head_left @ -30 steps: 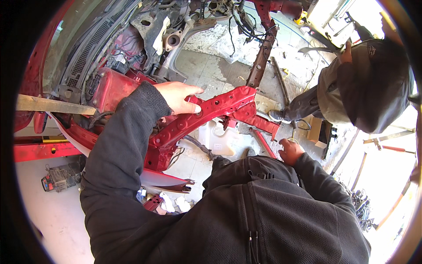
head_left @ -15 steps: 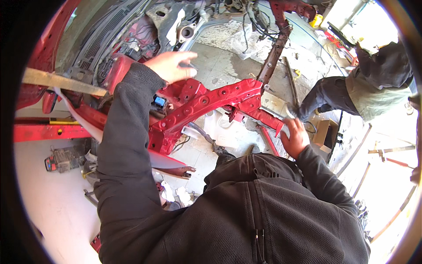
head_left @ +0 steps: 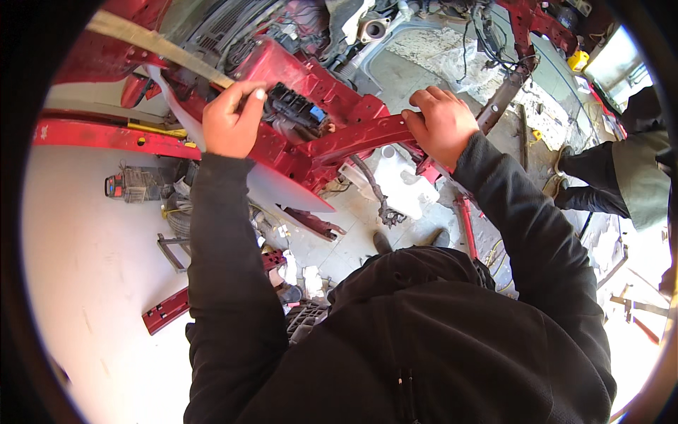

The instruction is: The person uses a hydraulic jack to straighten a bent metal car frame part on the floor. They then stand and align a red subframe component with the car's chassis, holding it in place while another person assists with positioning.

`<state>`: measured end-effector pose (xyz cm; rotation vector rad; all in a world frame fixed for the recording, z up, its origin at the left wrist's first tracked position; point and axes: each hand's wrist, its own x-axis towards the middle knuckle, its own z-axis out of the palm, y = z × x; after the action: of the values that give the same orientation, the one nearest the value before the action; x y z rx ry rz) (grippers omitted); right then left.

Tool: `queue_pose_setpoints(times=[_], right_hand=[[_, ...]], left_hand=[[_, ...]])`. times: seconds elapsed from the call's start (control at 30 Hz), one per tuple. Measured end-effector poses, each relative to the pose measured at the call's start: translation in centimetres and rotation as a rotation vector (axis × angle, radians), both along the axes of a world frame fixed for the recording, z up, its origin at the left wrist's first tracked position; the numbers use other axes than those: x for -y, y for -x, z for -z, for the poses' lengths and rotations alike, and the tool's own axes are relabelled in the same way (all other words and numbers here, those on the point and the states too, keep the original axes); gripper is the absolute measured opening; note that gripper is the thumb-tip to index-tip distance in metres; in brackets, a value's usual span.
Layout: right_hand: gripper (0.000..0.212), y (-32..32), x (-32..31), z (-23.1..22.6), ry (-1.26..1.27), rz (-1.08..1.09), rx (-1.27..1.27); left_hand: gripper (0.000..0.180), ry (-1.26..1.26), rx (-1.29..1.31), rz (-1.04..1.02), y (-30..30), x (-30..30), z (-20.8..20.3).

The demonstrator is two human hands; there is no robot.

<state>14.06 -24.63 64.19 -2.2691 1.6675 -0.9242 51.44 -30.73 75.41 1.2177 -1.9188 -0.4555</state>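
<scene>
Red metal beam (head_left: 360,138) under right grip (head_left: 445,127), pale tiled floor (head_left: 351,237)

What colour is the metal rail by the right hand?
Red; the metal rail shows best in the head view.

Your left arm (head_left: 229,247) runs almost straight ahead, while your right arm (head_left: 526,212) slants forward and inward — both sleeved in black to the wrist. Your left hand (head_left: 232,126) is partly curled, thumb pointing forward beside a bent forefinger; your right hand (head_left: 445,127) sits back-up, fingers bent forward — the two well apart.
</scene>
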Motion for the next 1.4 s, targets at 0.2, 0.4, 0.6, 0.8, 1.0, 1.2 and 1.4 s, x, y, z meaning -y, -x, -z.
queue_pose_setpoints(times=[0.2, 0.4, 0.6, 0.8, 1.0, 1.2, 1.4], right_hand=[[0.034, -1.9, 1.9, 1.3, -0.068, 0.175, -0.118], [0.043, -3.6, 3.3, 0.8, -0.259, 0.423, -0.209], [0.044, -4.5, 3.4, 0.6, -0.293, 0.526, -0.303], [0.039, -3.8, 3.6, 1.4, -0.126, 0.394, -0.420], [0.033, -2.9, 3.9, 2.6, -0.099, 0.397, -0.247], [0.033, -3.0, 3.1, 2.7, 0.004, 0.411, -0.214], [0.031, -3.1, 3.1, 2.6, 0.062, 0.435, -0.243]], left_hand=[[0.017, 0.064, 0.000, -0.008, 0.1, 0.8, 2.2], [0.015, 0.095, -0.037, 0.102, -0.1, 0.4, 1.7], [0.014, 0.150, -0.161, 0.207, -0.9, 0.2, 1.8], [0.015, 0.229, -0.123, 0.250, -0.6, 0.4, 1.7], [0.007, 0.271, -0.263, 0.336, -0.9, 0.1, 1.5], [0.006, 0.259, -0.342, 0.386, -1.0, -0.1, 1.2], [0.007, 0.152, -0.545, 0.449, -3.1, -0.9, 1.4]])
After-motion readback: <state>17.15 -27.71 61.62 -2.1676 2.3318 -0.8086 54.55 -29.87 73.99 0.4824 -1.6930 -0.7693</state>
